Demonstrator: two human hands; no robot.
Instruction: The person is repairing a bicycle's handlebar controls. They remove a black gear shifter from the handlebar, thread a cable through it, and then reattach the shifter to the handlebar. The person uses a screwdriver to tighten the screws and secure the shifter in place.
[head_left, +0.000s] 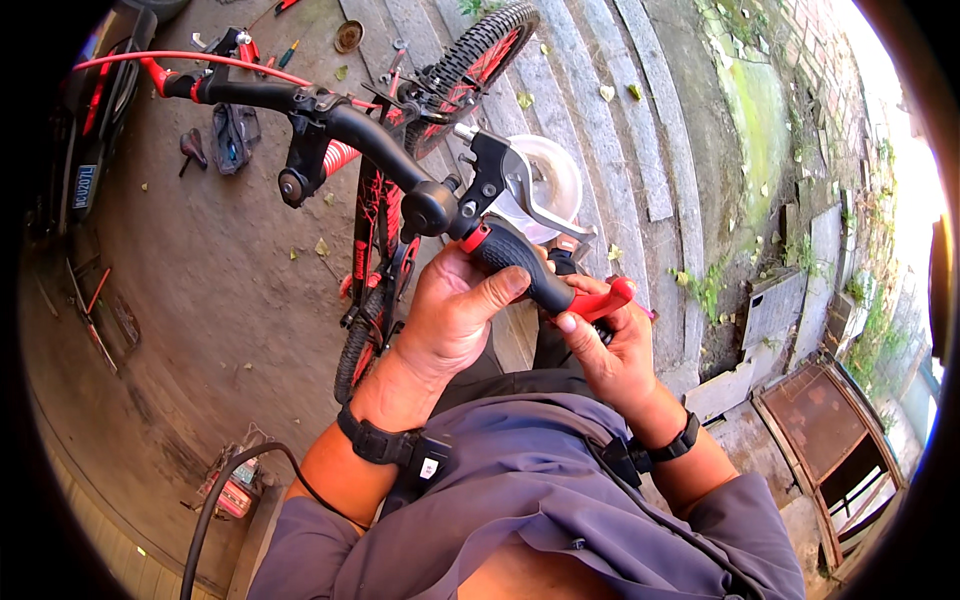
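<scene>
A black handlebar grip with a red ring at its inner end slants across the middle of the view. My left hand is closed on it, the thumb lying along its near side. At the grip's outer end, my right hand pinches a red bar end between thumb and fingers. The bar end touches the grip; how it is fixed there is hidden. Just beyond my hands sits the brake lever, silver with a black mount. The black handlebar runs up to the left, with another red bar end at its far end.
The red and black bicycle stands before me, its knobby tyre on stone slabs. Behind the brake lever is a white tub. A saddle and a dark bag lie on the ground. A rusty metal frame leans at right.
</scene>
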